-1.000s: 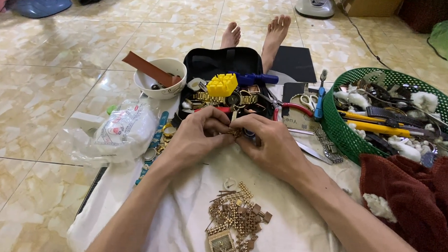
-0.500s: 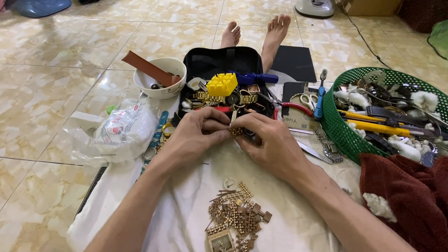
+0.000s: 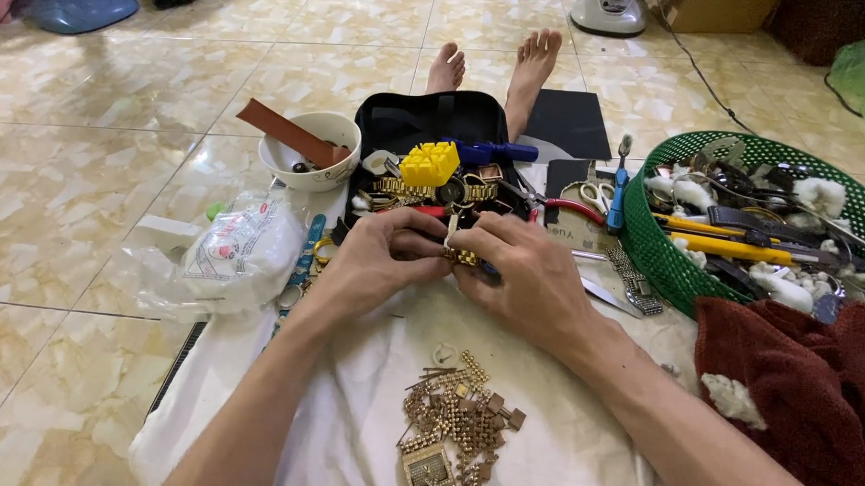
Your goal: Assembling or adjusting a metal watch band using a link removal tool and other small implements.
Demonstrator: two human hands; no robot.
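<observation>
We have both hands drawn together over the white cloth (image 3: 368,432) on our lap, working on a gold watch band (image 3: 463,257). Our left hand (image 3: 379,260) pinches the band's near end between thumb and fingertips, and our right hand (image 3: 527,275) grips the other side, fingers curled, with what looks like a dark blue-handled tool (image 3: 487,269) tucked under them; we cannot tell exactly how its tip meets the links. We judge that we are mid-way through separating or adjusting a link. The next move seems to call for a steady pinch from the left and a small, well-aimed push from the right, so nothing springs loose. Just below our wrists lies a heap of loose gold links and a square watch case (image 3: 450,435). Ahead sit the black tool case (image 3: 436,128), a yellow block (image 3: 430,162) and the white bowl (image 3: 311,153); the green basket (image 3: 662,251) stands to our right.
</observation>
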